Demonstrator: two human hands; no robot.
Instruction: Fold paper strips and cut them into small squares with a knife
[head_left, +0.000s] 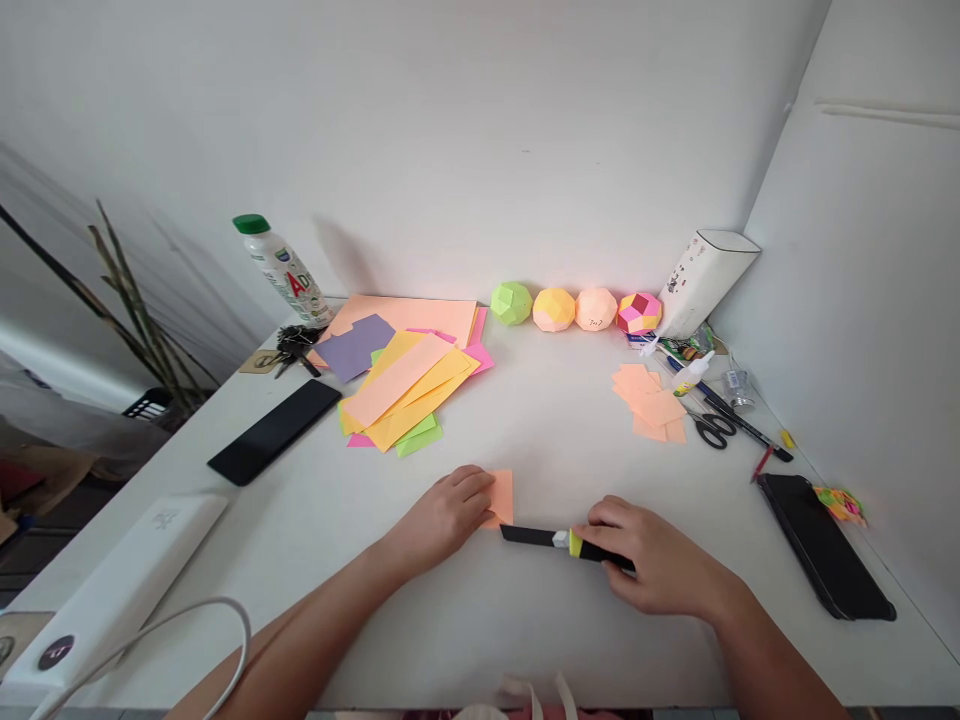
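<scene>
White desk (555, 420), w/ peach paper (504, 492) 6 o'clock of centre, L hand (452, 512) at its 9 w/ fingers bunched holding it down, cutter (568, 541) at its 4 w/ R hand (646, 556) fingers closed round handle, prob best kept clear of L fingertips.

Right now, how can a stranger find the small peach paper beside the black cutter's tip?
On the white table, near its front, the right hand holds a long black-and-yellow cutter. The small peach paper lies by its tip; unlike the overlapping peach pieces farther right, it is partly covered by the left hand.
</scene>
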